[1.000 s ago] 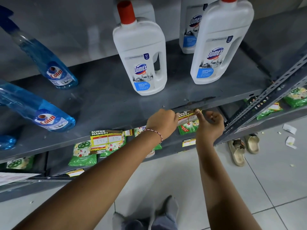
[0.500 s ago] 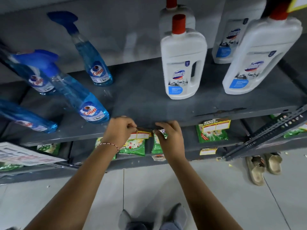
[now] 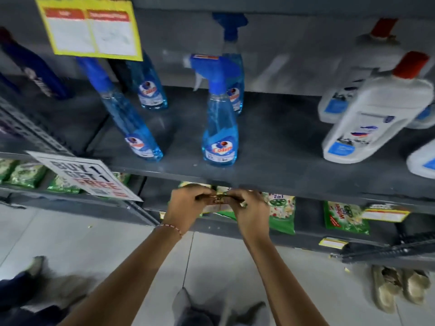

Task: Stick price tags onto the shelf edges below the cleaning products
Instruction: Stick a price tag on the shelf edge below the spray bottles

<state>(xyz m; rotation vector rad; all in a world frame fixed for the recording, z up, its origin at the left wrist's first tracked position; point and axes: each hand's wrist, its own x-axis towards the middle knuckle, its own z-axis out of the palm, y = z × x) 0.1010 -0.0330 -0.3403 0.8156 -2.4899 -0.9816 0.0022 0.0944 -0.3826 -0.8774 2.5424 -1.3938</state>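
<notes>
We're facing a grey metal shelf [image 3: 270, 147]; its front edge [image 3: 294, 184] runs from 9 to 3 o'clock across the middle of the view. White red-capped cleaner jugs [image 3: 376, 118] stand at 2 o'clock. Blue spray bottles on the same shelf: the Colin bottle [image 3: 220, 128] at 12 o'clock, right above our hands, another [image 3: 131, 123] at 11, two more behind, blurred. Yellow blank tag sheet [image 3: 91, 29] hangs at 11 o'clock, up top. "Buy 1 get 1 free" sign [image 3: 87, 177] sticks out at 9 o'clock. Green detergent packs [image 3: 343, 217] sit on the lower shelf at 3 o'clock, more behind our hands. One price tag [image 3: 386, 212] is already on the edge at 3 o'clock, well apart from our hands.

Left hand [image 3: 188, 205] and right hand [image 3: 251, 208] are just below the shelf edge, dead centre, nearly touching. Both grips are pinched closed on the same small price tag [image 3: 217, 198], left on its left end, right on its right end. Tag is seen edge-on, just under the edge; we can't tell whether it touches the metal. Thin beaded band [image 3: 170, 228] on the left wrist.
</notes>
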